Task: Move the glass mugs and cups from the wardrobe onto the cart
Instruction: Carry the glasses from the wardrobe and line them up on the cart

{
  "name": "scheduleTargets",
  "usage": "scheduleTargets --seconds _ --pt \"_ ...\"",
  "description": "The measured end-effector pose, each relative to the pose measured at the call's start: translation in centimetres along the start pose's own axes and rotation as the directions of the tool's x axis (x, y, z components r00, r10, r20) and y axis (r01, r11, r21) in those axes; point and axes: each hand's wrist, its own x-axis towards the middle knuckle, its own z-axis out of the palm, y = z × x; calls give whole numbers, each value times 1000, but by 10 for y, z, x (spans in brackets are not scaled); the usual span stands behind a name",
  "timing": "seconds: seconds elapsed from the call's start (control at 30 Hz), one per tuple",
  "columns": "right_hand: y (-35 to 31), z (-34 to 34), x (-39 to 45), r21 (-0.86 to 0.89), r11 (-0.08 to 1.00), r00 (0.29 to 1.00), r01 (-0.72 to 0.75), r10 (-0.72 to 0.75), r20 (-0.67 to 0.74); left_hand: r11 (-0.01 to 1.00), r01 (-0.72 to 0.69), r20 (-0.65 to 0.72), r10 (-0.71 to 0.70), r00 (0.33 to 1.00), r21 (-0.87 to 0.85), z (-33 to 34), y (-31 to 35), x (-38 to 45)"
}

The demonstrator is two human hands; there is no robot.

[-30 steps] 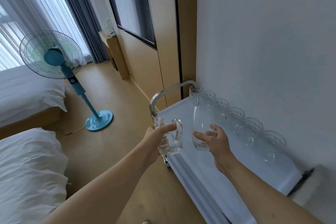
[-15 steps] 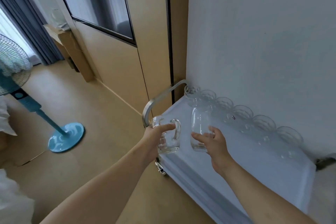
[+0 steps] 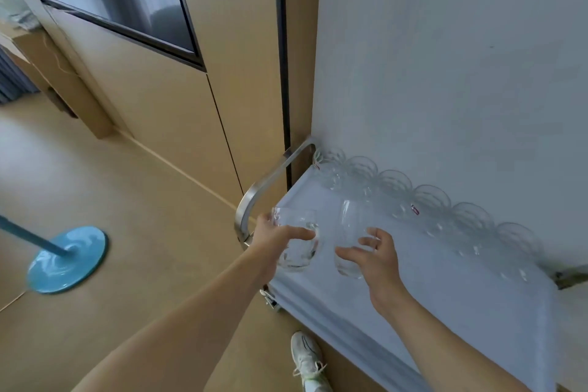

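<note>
My left hand [image 3: 276,238] grips a clear glass mug [image 3: 297,240] over the near left corner of the white-topped cart [image 3: 471,299]. My right hand [image 3: 374,259] wraps around a taller clear glass cup [image 3: 350,232] just right of the mug, low over the cart top; I cannot tell whether it touches the surface. A row of several clear glass cups [image 3: 429,200] stands along the cart's far edge against the white wall.
The cart's curved metal handle [image 3: 270,181] rises at its left end, next to a wooden wardrobe door [image 3: 165,111] with a dark glass panel. A blue fan base [image 3: 68,259] stands on the floor at left. My white shoe [image 3: 308,360] is beside the cart.
The view has swung right and down, so the beds and fan head have left the frame. Both hands have lowered the mug and cup closer to the cart top.
</note>
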Motion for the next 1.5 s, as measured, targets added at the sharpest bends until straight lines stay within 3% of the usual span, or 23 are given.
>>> scheduleTargets --seconds 0.33,0.57,0.73,1.23,1.5 --pt "2 15 75 -108 993 995 35 -45 -90 931 -52 -49 74 996 362 20 22 90" --pt "11 20 104 -198 979 992 44 -66 -108 863 -101 -62 151 987 495 41 14 140" --pt "17 20 125 -276 959 985 63 -104 -135 877 -125 -98 192 977 465 56 10 171" --pt "36 24 154 -297 954 982 -42 -14 -186 861 -150 -121 236 964 486 72 5 198" --pt "42 30 143 -296 954 968 -44 -32 -248 832 -209 -27 259 965 513 65 1 202"
